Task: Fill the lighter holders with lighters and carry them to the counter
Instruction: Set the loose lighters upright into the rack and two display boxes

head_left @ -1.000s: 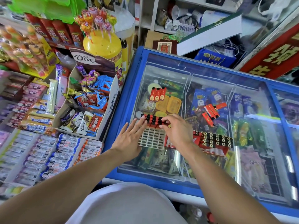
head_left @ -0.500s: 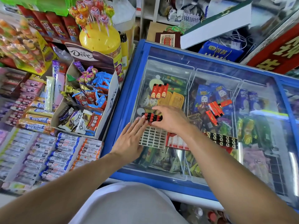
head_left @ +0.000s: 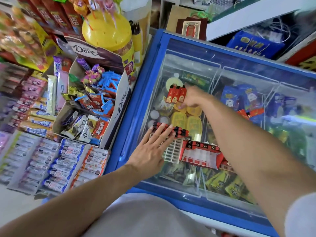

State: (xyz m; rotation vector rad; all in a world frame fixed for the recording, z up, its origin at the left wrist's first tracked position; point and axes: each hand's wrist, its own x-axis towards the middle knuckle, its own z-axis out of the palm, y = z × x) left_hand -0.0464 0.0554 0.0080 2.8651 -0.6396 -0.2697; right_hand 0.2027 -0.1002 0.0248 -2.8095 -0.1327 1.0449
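Note:
A white grid lighter holder (head_left: 173, 150) lies on the freezer's glass lid, with a row of red and black lighters (head_left: 177, 131) standing in its far edge. My left hand (head_left: 151, 149) rests flat on the holder, straight fingers touching that row. Farther back, three red lighters (head_left: 175, 94) lie side by side on the glass. My right hand (head_left: 194, 99) is against their right side, thumb at their top end and fingers curled round their lower end. A red box of black-topped lighters (head_left: 200, 152) sits just right of the holder.
The blue-framed chest freezer (head_left: 136, 103) holds ice creams under glass. More loose red lighters (head_left: 248, 113) lie beyond my right forearm. An open Dove sweet box (head_left: 119, 100), a yellow lollipop tub (head_left: 106, 33) and candy racks crowd the left side.
My right hand left the row in the holder and reached back to the three loose red lighters. My left hand slid forward over the holder.

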